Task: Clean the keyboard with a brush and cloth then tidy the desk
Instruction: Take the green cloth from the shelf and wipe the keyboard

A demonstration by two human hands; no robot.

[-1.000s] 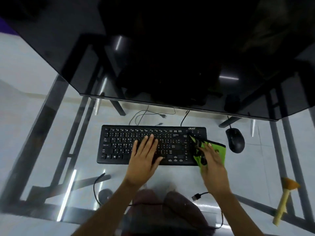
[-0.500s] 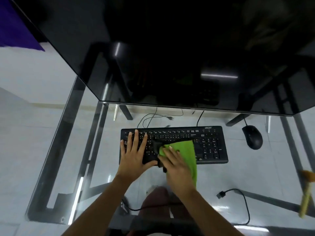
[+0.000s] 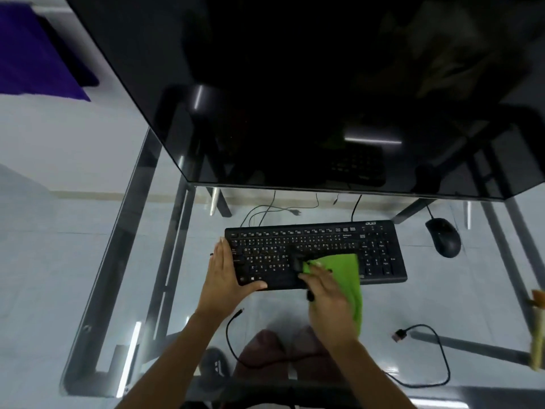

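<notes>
Item: black Acer keyboard (image 3: 315, 252), lying on the glass desk (image 3: 442, 290) below the monitor (image 3: 295, 84).

Step in hand, as judged: the cloth wipe. The right hand (image 3: 327, 302) is pressing a green cloth (image 3: 345, 270) onto the middle keys; whether its fingers are flat or gripping the fabric cannot be told.

The left hand (image 3: 224, 270) is bracing the keyboard's left end, fingers straight, thumb along the near edge, holding nothing.

Also present: black mouse (image 3: 443, 237) well apart at right; brush (image 3: 538, 329) at the right border; loose cable (image 3: 424, 349).

Next move: likely calling for steady bracing while the cloth is crossing the remaining keys.
</notes>
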